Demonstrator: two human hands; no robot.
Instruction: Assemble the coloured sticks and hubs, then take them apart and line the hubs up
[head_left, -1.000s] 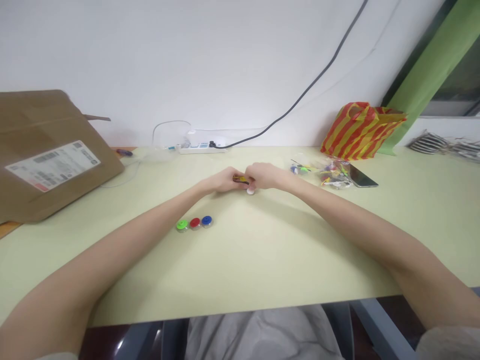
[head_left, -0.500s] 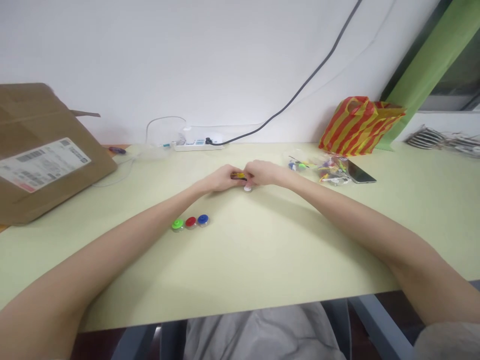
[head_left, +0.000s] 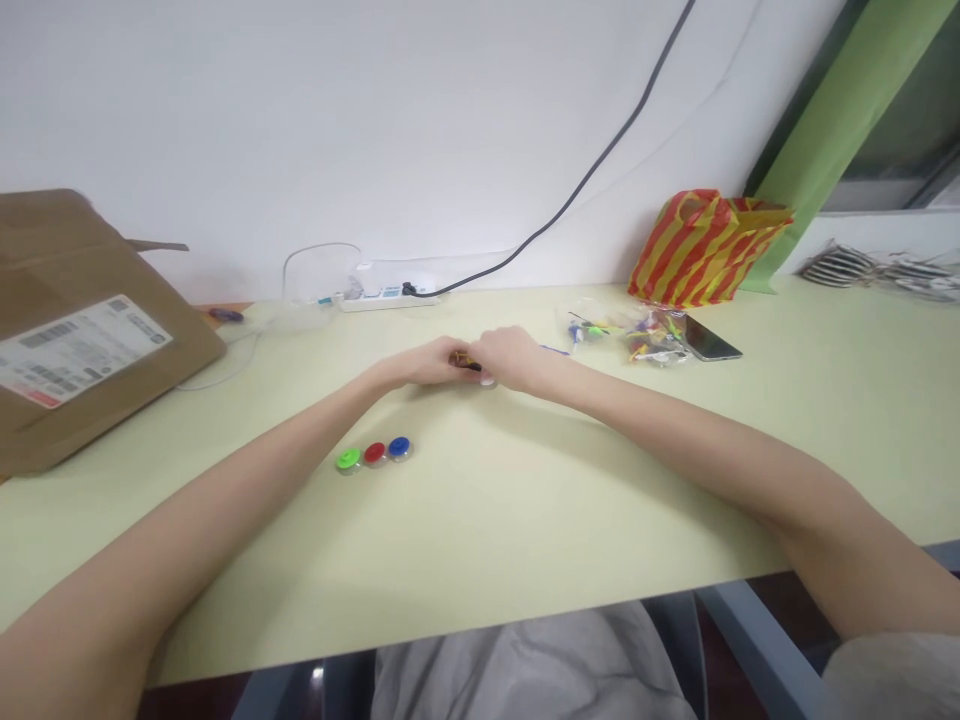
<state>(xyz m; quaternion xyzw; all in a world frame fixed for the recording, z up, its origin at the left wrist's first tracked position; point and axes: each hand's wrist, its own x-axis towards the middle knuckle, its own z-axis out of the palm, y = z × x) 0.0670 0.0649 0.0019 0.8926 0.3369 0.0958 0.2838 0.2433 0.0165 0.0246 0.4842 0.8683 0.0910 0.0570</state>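
Note:
My left hand [head_left: 431,362] is closed around a small yellow-and-dark piece [head_left: 463,362], too small to name. Touching it from the other side, my right hand [head_left: 508,357] has its fingers bent down at a small white round piece [head_left: 487,380]. The fingers partly cover both pieces, and whether the two are joined I cannot tell. Nearer to me, below the left wrist, three small clear round pieces stand in a row, with a green top [head_left: 349,459], a red top [head_left: 375,453] and a blue top [head_left: 400,447].
Clear bags of small coloured parts [head_left: 656,340] lie at the right beside a phone [head_left: 711,338]. Behind them stands a red-and-yellow striped bag [head_left: 705,250]. At the left is a cardboard box [head_left: 90,280]. A power strip [head_left: 386,298] with a black cable sits against the wall.
My right hand has turned further over the small pieces, covering more of the yellow-and-dark one and the white one. The whole view has shifted slightly.

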